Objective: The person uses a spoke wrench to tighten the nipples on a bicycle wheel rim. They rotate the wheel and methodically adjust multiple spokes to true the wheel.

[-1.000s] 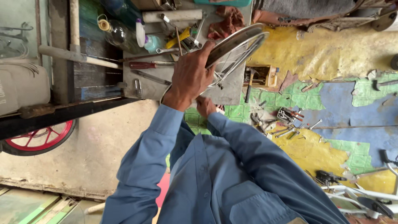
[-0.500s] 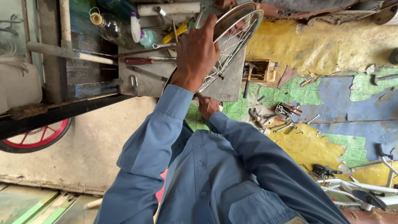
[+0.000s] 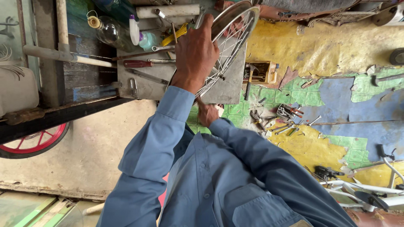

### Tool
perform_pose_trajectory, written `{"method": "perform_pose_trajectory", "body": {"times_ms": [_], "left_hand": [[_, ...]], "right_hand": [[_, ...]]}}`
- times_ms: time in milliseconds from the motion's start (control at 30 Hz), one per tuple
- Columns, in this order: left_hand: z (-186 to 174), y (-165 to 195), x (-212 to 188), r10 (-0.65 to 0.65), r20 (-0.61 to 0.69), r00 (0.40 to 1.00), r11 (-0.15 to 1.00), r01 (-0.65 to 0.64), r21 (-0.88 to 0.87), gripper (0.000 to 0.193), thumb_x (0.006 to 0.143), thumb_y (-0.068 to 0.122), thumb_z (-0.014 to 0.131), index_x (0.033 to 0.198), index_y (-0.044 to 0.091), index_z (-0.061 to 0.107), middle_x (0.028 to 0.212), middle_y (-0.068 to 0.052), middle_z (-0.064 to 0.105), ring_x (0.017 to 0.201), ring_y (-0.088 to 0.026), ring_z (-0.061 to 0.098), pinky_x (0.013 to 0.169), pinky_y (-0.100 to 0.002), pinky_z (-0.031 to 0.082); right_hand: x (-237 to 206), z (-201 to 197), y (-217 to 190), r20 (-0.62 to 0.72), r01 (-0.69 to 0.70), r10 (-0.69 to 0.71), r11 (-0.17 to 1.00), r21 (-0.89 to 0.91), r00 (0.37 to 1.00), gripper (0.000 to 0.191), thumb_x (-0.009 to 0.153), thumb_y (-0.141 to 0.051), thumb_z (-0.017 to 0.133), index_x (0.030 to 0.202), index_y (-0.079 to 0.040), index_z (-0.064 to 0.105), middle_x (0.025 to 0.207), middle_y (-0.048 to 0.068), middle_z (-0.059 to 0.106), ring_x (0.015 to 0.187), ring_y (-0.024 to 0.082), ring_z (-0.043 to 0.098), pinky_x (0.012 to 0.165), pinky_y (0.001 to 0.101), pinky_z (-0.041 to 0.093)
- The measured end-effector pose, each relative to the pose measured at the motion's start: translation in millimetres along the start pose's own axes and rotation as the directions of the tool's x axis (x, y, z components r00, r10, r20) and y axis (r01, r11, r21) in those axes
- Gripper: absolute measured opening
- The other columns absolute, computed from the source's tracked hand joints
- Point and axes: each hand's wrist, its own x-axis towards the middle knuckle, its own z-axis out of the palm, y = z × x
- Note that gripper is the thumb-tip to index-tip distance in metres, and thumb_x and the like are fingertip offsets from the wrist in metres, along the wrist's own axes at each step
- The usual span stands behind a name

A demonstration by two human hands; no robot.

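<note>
Both hands clamped on spoked wheel [image 3: 229, 46]: left hand [image 3: 195, 52] topmost, right hand [image 3: 207, 113] beneath.

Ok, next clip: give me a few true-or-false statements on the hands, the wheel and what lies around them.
1. The left hand grips the rim of the spoked wheel. True.
2. The right hand is raised above the wheel. False: it is low, under the wheel, close to the body.
3. A red-handled screwdriver lies on the bench. True.
4. The person wears a red shirt. False: the shirt is blue.
5. Loose tools lie on the patchy floor. True.
6. The wheel has a tyre on it. False: the rim is bare metal.
</note>
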Motion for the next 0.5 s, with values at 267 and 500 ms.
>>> {"method": "perform_pose_trajectory", "body": {"times_ms": [267,500], "left_hand": [[4,2,-3,0.030,-0.033,0.999,0.999,-0.029,0.028,0.051,0.082,0.011,0.073,0.131,0.015,0.056,0.084,-0.025,0.074,0.076,-0.048,0.074,0.059,-0.058,0.058],[4,3,0,0.002,-0.006,1.000,1.000,-0.002,0.012,0.043,0.089,0.013,0.073,0.128,0.013,0.055,0.086,-0.025,0.073,0.077,-0.045,0.075,0.057,-0.056,0.060]], "right_hand": [[-1,-1,-1,0.009,0.040,-0.039,0.989,-0.144,0.999,0.052,0.096,-0.015,0.057,0.145,-0.030,0.054,0.079,0.025,0.071,0.073,0.047,0.068,0.065,0.0599,0.051],[6,-7,-10,0.006,0.032,-0.032,0.999,0.019,0.999,0.044,0.096,-0.014,0.054,0.140,-0.020,0.057,0.069,0.026,0.067,0.063,0.047,0.067,0.060,0.0600,0.051]]}}
